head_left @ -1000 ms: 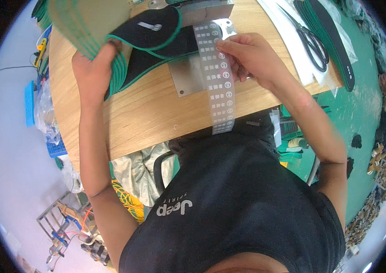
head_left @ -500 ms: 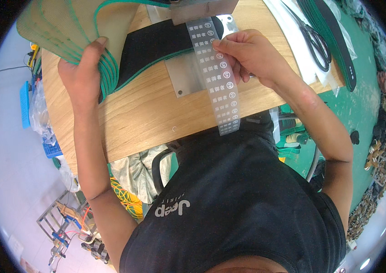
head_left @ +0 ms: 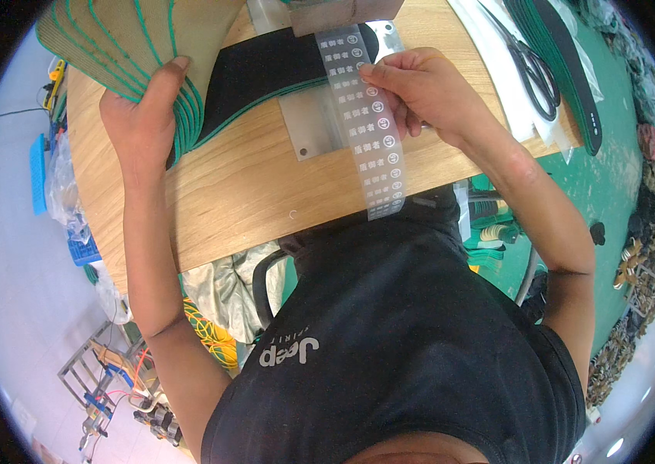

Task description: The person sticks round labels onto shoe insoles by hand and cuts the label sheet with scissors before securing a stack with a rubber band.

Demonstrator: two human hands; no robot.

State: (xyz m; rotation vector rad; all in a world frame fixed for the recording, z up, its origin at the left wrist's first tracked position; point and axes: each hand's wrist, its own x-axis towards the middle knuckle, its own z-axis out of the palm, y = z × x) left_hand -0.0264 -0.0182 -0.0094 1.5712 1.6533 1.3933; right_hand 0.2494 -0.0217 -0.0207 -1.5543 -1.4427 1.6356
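My left hand (head_left: 140, 116) is closed round a fanned stack of insoles (head_left: 122, 39), tan on the faces toward me and edged in green. Beside it a black insole (head_left: 254, 73) with a green edge lies flat, its right part over a metal plate (head_left: 308, 131). Across that end hangs a translucent strip of printed transfer labels (head_left: 372, 127), running down past the table's near edge. My right hand (head_left: 420, 89) pinches the strip's right edge between thumb and forefinger. Just above the strip's top sits a metal press block (head_left: 347, 11).
Black-handled scissors (head_left: 532, 73) lie on white sheets at the right of the wooden table (head_left: 227, 209). Another stack of black insoles (head_left: 563, 69) with green edges is beyond them. A blue crate (head_left: 84, 249) stands left of the table, and heaped scraps (head_left: 644, 255) line the right side.
The insole that arched from the left-hand stack toward the press has swung back left, into the fan. The right hand keeps its pinch on the strip, almost unmoved.
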